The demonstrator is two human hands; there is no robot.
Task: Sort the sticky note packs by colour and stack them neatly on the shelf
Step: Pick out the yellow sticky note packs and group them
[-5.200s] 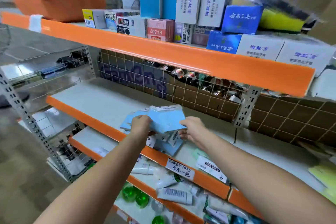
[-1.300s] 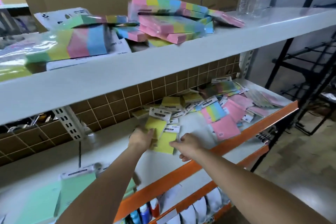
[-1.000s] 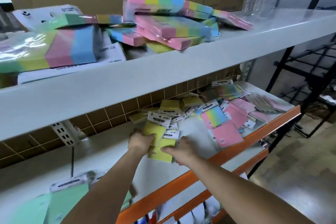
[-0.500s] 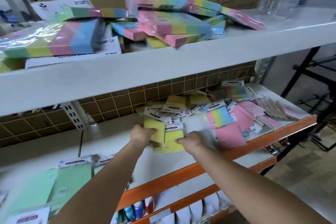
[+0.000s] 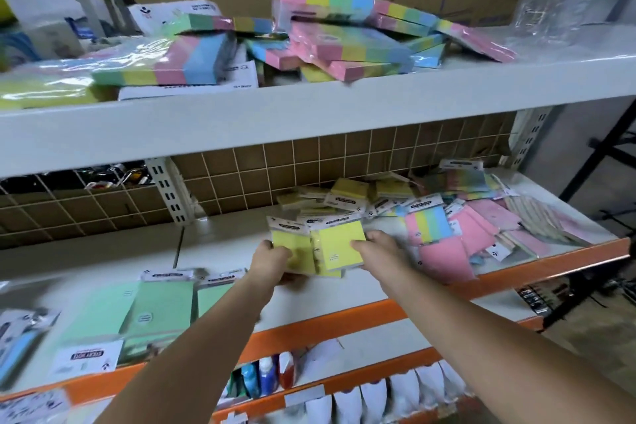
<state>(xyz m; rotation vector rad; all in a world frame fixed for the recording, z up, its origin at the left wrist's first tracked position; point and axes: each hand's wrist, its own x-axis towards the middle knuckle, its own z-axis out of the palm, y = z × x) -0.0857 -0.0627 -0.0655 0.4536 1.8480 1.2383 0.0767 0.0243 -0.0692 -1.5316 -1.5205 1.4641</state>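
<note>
2 hands (image 5: 272,258) (image 5: 378,246) hold yellow packs (image 5: 340,246) above white shelf (image 5: 220,248).

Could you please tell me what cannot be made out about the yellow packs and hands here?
Head view only:
- How many yellow packs are held: they overlap.
- Left hand fingers: hidden beneath the packs.
- Right hand fingertips: behind the pack edge.
- Header card print: too small, blurred.
- Green packs: motion-blurred.

Soft even indoor light; motion-blurred left edge, wide-angle bowing, mild plastic glare.
</note>
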